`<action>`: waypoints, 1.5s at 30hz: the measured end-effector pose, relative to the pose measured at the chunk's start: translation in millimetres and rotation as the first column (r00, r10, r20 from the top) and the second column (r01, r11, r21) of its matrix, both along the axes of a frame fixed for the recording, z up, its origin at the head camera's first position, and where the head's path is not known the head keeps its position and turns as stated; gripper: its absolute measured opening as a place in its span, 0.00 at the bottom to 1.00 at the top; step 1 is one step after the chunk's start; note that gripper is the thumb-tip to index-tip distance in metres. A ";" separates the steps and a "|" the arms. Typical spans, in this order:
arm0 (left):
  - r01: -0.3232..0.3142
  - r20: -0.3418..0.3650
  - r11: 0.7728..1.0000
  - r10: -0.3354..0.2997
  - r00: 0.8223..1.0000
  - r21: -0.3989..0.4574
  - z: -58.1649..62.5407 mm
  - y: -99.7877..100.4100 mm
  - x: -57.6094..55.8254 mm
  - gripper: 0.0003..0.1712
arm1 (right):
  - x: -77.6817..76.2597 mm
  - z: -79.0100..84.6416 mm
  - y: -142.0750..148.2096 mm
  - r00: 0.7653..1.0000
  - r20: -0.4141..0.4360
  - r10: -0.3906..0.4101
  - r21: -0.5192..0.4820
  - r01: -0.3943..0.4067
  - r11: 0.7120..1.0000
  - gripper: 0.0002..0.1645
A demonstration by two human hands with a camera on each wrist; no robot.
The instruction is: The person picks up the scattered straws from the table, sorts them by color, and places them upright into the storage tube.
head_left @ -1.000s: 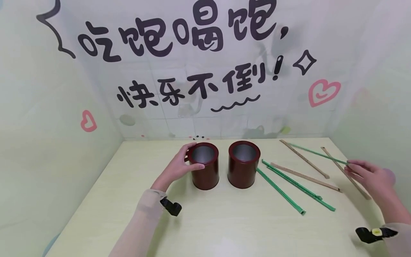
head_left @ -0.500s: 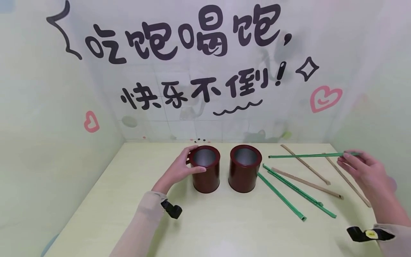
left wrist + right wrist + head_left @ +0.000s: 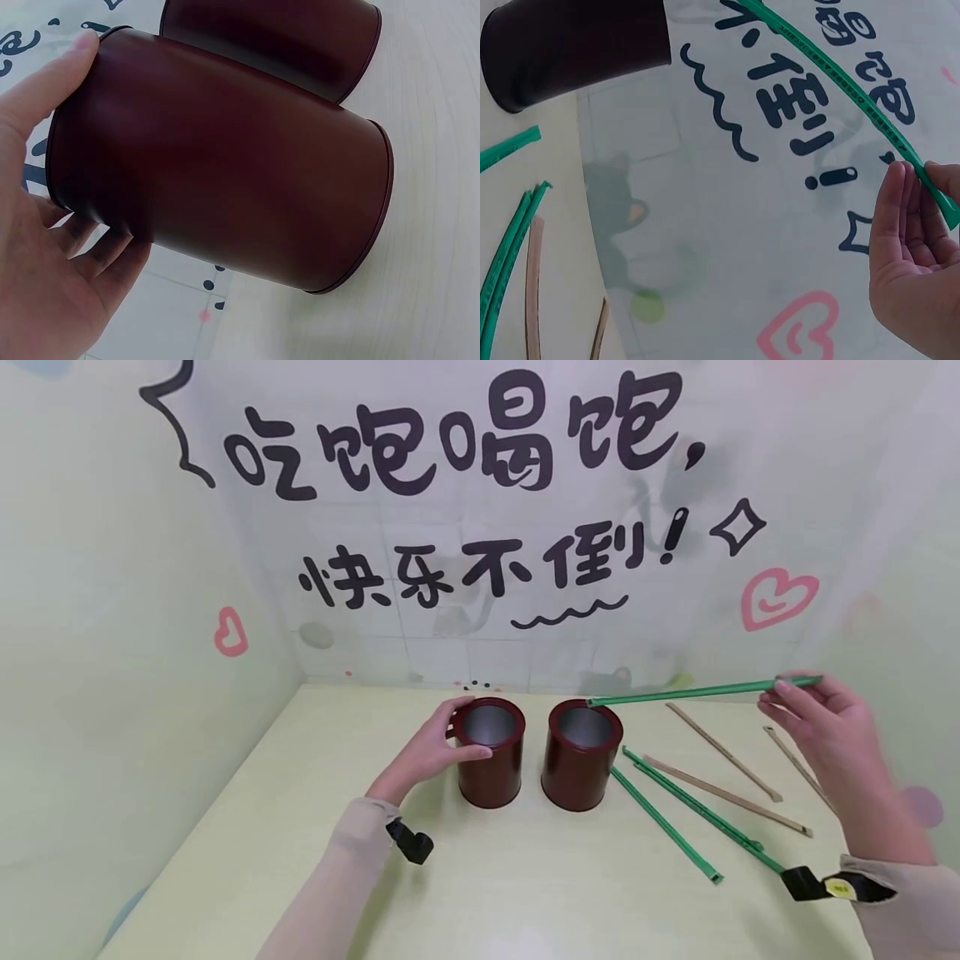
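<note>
My left hand (image 3: 423, 753) grips the rim end of the left dark red canister (image 3: 491, 777), thumb on the near side and fingers behind it. The canister stands upright on the table, its top open and its inside grey. In the left wrist view, the thumb and curled fingers lie against the same canister (image 3: 225, 157). My right hand (image 3: 828, 731) pinches a long, thin green wrapped straw (image 3: 690, 692) near one end. Held roughly level above the table, the straw has its far tip over the rim of the right dark red canister (image 3: 576, 781). Printed text shows on the straw (image 3: 840, 79) in the right wrist view.
To the right of the canisters lie several loose sticks: a green wrapped straw (image 3: 667, 828), more green ones (image 3: 697, 803) side by side, and brown ones such as this brown straw (image 3: 731, 795). A lettered curtain (image 3: 450, 647) closes off the table's back edge.
My right hand has lifted the green straw from above the right side and carried it left, levelling it until its tip reaches the right canister. My left hand keeps its hold.
</note>
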State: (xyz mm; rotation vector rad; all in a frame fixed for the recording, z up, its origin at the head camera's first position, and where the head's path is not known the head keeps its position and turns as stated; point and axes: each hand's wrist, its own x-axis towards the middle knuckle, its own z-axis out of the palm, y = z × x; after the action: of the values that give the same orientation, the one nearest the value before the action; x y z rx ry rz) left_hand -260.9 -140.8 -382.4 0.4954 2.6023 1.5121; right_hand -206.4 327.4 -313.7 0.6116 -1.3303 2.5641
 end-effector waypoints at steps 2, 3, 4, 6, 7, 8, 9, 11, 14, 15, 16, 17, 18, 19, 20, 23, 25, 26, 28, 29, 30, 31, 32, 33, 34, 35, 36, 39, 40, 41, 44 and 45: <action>0.001 -0.003 1.000 -0.001 1.000 -0.001 -0.8 0.6 -0.5 0.52 | -3.7 4.3 -11.1 1.000 -0.005 -0.003 0.037 0.004 0.999 0.17; 0.000 -0.004 1.000 0.000 1.000 -0.004 -1.3 0.6 -0.6 0.52 | -5.8 6.2 -16.8 1.000 -0.003 -0.006 0.058 0.006 0.998 0.16; 0.001 -0.004 1.000 -0.001 1.000 -0.006 -1.6 0.4 -0.8 0.52 | -8.3 8.2 -22.6 1.000 0.002 -0.012 0.080 0.011 0.997 0.16; 0.001 -0.005 1.000 -0.001 1.000 -0.008 -1.4 -0.2 -1.9 0.52 | -13.4 12.8 -34.2 1.000 0.013 -0.016 0.120 0.015 0.993 0.14; 0.001 -0.006 1.000 -0.001 1.000 -0.010 -1.0 -0.6 -2.6 0.52 | -15.9 14.9 -39.8 1.000 0.020 -0.014 0.137 0.011 0.990 0.13; 0.000 -0.008 1.000 0.000 1.000 -0.010 -0.5 -0.8 -3.2 0.52 | -18.3 16.6 -45.1 1.000 0.024 -0.015 0.157 0.011 0.987 0.13; -0.002 -0.009 1.000 0.002 1.000 -0.011 0.3 -0.7 -3.8 0.53 | -20.7 18.2 -50.1 0.999 0.031 -0.017 0.173 0.012 0.985 0.12; -0.001 -0.010 1.000 0.001 1.000 -0.007 0.9 -0.5 -5.0 0.53 | -24.6 19.9 -59.4 0.999 0.043 -0.021 0.194 0.012 0.981 0.10; 0.000 0.000 1.000 0.000 1.000 -0.005 -0.2 0.1 -4.4 0.53 | -27.9 18.1 -71.1 0.997 0.064 -0.038 0.242 0.022 0.970 0.08; 0.001 0.003 1.000 -0.001 1.000 -0.005 -0.9 0.2 -3.9 0.53 | -28.9 17.2 -74.7 0.997 0.071 -0.041 0.252 0.022 0.967 0.08; 0.002 0.005 1.000 -0.002 1.000 -0.005 -0.9 0.6 -3.7 0.53 | -29.9 16.8 -78.0 0.996 0.076 -0.043 0.263 0.022 0.965 0.07; 0.004 0.006 1.000 -0.004 1.000 -0.004 -0.9 0.8 -3.2 0.53 | -30.8 16.5 -81.2 0.996 0.081 -0.049 0.278 0.024 0.960 0.07; 0.006 0.006 1.000 -0.006 1.000 -0.006 -0.7 0.9 -2.7 0.53 | -31.9 16.2 -84.5 0.995 0.084 -0.054 0.294 0.027 0.955 0.07; 0.006 0.006 1.000 -0.006 1.000 -0.009 -0.4 0.9 -2.2 0.53 | -33.1 16.1 -87.7 0.994 0.088 -0.058 0.307 0.029 0.951 0.06; 0.007 0.005 1.000 -0.007 1.000 -0.007 0.3 1.1 -1.9 0.53 | -34.8 16.1 -91.0 0.994 0.092 -0.061 0.313 0.029 0.949 0.06; 0.005 0.007 1.000 -0.005 1.000 0.000 1.8 0.7 -1.1 0.53 | -39.3 15.7 -101.4 0.992 0.103 -0.073 0.347 0.032 0.937 0.06; 0.002 0.012 1.000 -0.002 1.000 -0.001 2.5 -0.2 -0.7 0.53 | -42.0 15.2 -108.4 0.991 0.113 -0.073 0.368 0.026 0.929 0.06; 0.000 0.017 1.000 0.000 1.000 0.003 2.7 -0.4 -0.6 0.53 | -43.0 14.9 -111.7 0.991 0.117 -0.072 0.376 0.022 0.926 0.05; -0.002 0.024 1.000 0.002 1.000 0.004 2.7 -0.6 -0.4 0.53 | -44.3 14.5 -117.5 0.990 0.119 -0.074 0.398 0.021 0.917 0.05; -0.001 0.025 1.000 0.001 1.000 0.006 2.7 -0.4 -0.5 0.53 | -44.9 14.6 -119.7 0.990 0.119 -0.074 0.405 0.020 0.914 0.05; -0.001 0.027 1.000 0.001 1.000 0.008 2.8 0.0 -0.6 0.53 | -45.4 14.8 -121.6 0.990 0.117 -0.076 0.413 0.021 0.911 0.05; -0.001 0.028 1.000 0.000 1.000 0.011 2.4 0.9 -0.9 0.53 | -45.6 14.6 -123.0 0.990 0.115 -0.080 0.419 0.025 0.908 0.04; 0.003 0.026 1.000 -0.003 1.000 0.012 1.9 1.6 -1.2 0.53 | -45.8 14.4 -124.2 0.990 0.112 -0.081 0.424 0.026 0.905 0.05; 0.006 0.026 1.000 -0.006 1.000 0.013 1.5 2.3 -1.3 0.53 | -45.8 14.2 -125.3 0.990 0.110 -0.085 0.433 0.029 0.901 0.05; 0.010 0.025 1.000 -0.010 1.000 0.014 1.1 2.9 -1.4 0.54 | -45.9 13.8 -126.4 0.990 0.108 -0.087 0.441 0.030 0.897 0.05; 0.014 0.025 1.000 -0.014 1.000 0.014 0.7 3.2 -1.6 0.54 | -45.9 13.3 -127.6 0.990 0.105 -0.090 0.450 0.034 0.893 0.05; 0.015 0.026 1.000 -0.016 1.000 0.010 0.6 3.3 -1.5 0.54 | -45.8 12.7 -129.0 0.990 0.102 -0.096 0.465 0.038 0.884 0.05; 0.009 0.020 1.000 -0.009 1.000 0.010 1.3 2.1 -1.4 0.54 | -45.9 10.5 -134.5 0.991 0.093 -0.100 0.509 0.039 0.860 0.04; 0.010 0.012 1.000 -0.010 1.000 0.006 1.6 1.3 -1.3 0.54 | -45.8 9.7 -136.3 0.991 0.089 -0.103 0.527 0.041 0.849 0.05; 0.007 0.009 1.000 -0.007 1.000 0.004 1.9 0.6 -1.3 0.54 | -45.5 9.0 -138.3 0.991 0.085 -0.105 0.544 0.043 0.838 0.05; 0.004 0.007 1.000 -0.005 1.000 0.006 1.8 -0.4 -1.9 0.54 | -43.3 7.6 -141.8 0.991 0.076 -0.110 0.583 0.046 0.812 0.08; 0.010 0.007 1.000 -0.011 1.000 0.004 1.2 -0.2 -2.1 0.54 | -42.2 7.3 -142.1 0.991 0.073 -0.113 0.591 0.048 0.805 0.09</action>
State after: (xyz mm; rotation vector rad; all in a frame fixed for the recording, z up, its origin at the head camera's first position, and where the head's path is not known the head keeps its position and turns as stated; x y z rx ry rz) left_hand -262.9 -141.0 -381.1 0.5020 2.5875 1.5134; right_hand -248.6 185.3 -306.4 0.4915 -2.1659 2.1100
